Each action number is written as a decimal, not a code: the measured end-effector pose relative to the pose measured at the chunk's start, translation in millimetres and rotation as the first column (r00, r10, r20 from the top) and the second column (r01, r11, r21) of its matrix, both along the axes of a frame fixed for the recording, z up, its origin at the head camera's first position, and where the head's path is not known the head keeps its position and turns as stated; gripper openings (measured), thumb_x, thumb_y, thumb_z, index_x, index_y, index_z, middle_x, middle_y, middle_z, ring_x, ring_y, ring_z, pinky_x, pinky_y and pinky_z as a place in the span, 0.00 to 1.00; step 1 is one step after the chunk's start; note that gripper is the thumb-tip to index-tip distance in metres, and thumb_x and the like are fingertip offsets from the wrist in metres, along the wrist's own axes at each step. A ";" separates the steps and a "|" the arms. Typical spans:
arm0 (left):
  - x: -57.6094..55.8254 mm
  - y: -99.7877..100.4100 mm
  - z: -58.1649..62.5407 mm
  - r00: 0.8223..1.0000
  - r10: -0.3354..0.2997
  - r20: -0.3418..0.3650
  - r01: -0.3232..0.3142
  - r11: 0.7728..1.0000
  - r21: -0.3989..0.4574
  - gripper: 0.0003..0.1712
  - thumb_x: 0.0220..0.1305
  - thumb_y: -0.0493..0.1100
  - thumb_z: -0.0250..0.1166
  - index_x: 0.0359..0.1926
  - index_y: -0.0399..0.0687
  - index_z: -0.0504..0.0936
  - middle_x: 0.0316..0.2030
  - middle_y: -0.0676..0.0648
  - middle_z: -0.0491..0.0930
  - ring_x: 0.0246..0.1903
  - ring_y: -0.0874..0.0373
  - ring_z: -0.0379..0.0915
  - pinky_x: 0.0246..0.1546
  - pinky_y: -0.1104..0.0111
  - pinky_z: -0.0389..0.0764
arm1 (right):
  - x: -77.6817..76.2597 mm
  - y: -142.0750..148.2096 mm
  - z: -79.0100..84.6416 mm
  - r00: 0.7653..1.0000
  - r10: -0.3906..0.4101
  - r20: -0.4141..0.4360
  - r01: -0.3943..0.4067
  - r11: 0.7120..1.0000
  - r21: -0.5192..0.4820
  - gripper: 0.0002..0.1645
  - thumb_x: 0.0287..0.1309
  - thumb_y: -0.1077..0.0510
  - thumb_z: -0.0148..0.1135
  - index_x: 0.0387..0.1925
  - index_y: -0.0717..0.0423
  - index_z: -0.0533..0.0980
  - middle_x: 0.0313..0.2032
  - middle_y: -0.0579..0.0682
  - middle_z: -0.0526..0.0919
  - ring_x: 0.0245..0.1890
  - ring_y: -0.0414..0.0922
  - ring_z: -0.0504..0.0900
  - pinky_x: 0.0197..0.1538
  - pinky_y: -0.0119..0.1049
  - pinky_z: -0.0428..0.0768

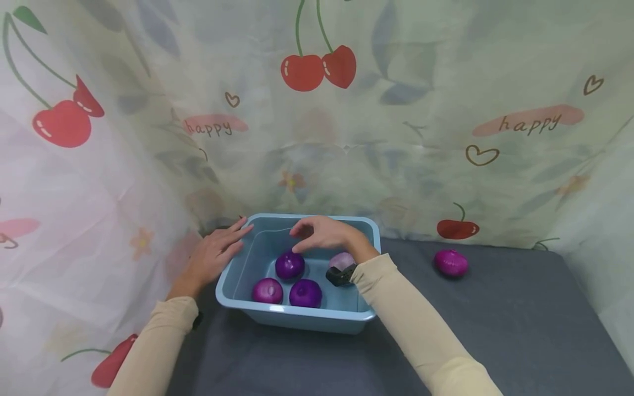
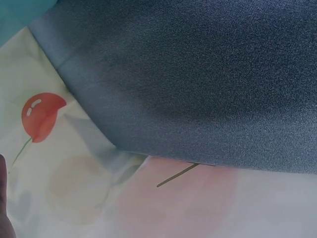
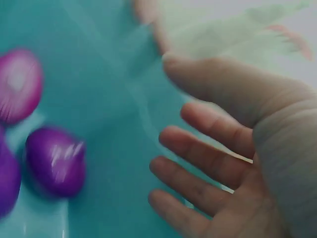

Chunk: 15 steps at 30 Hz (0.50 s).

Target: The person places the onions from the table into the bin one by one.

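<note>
A light blue plastic basin (image 1: 307, 314) stands on the dark cloth with several purple onions inside. One onion (image 1: 290, 265) lies near the middle, another onion (image 1: 267, 290) and a darker onion (image 1: 305, 293) at the near side. A paler onion (image 1: 342, 259) is partly covered by my right wrist. Over the basin my right hand (image 1: 324, 232) hovers with fingers apart and nothing held; its spread fingers show beside an onion (image 3: 54, 162) in the right wrist view. My left hand (image 1: 218, 254) lies at the basin's left rim, fingers extended. Only a sliver of it shows in the left wrist view.
A single magenta onion (image 1: 451, 263) sits on the dark grey cloth (image 1: 505, 330) to the right of the basin. Cherry-printed curtains (image 1: 346, 137) hang behind and along both sides, close to the basin's back and left.
</note>
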<state>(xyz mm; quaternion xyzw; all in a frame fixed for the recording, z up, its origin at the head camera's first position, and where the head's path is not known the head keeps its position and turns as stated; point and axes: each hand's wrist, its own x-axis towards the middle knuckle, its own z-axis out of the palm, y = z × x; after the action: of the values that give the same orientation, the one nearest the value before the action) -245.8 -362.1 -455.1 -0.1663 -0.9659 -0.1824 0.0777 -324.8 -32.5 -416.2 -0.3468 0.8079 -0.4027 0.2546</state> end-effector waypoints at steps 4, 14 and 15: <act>-0.7 1.1 -1.2 1.000 -0.009 -0.013 0.009 1.000 0.000 0.29 0.78 0.56 0.50 0.77 0.71 0.63 0.79 0.56 0.58 0.74 0.42 0.63 0.70 0.37 0.65 | 4.6 7.2 14.2 1.000 0.007 0.025 -0.005 0.995 -0.095 0.29 0.60 0.51 0.73 0.61 0.52 0.76 0.63 0.51 0.81 0.69 0.49 0.76 0.71 0.43 0.75; 0.5 0.9 -0.3 1.000 0.009 -0.009 -0.009 1.000 0.003 0.29 0.78 0.56 0.50 0.77 0.71 0.62 0.80 0.55 0.57 0.75 0.42 0.62 0.70 0.36 0.63 | 20.7 58.0 43.2 0.998 -0.054 -0.026 0.047 0.971 -0.235 0.28 0.62 0.56 0.70 0.62 0.57 0.76 0.61 0.52 0.81 0.67 0.53 0.77 0.72 0.53 0.73; 0.9 0.4 0.1 1.000 0.013 -0.005 -0.013 1.000 0.002 0.29 0.78 0.56 0.50 0.77 0.72 0.62 0.80 0.56 0.57 0.75 0.41 0.61 0.70 0.36 0.63 | 21.8 64.6 44.5 0.997 -0.077 -0.033 0.066 0.965 -0.255 0.28 0.62 0.56 0.71 0.62 0.57 0.76 0.61 0.53 0.81 0.67 0.55 0.76 0.72 0.54 0.73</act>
<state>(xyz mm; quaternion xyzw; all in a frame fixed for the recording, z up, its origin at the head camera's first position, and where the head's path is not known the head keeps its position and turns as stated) -244.8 -361.8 -455.0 -0.1607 -0.9666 -0.1822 0.0816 -303.0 32.0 -371.7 -0.3556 0.7669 -0.5042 0.1764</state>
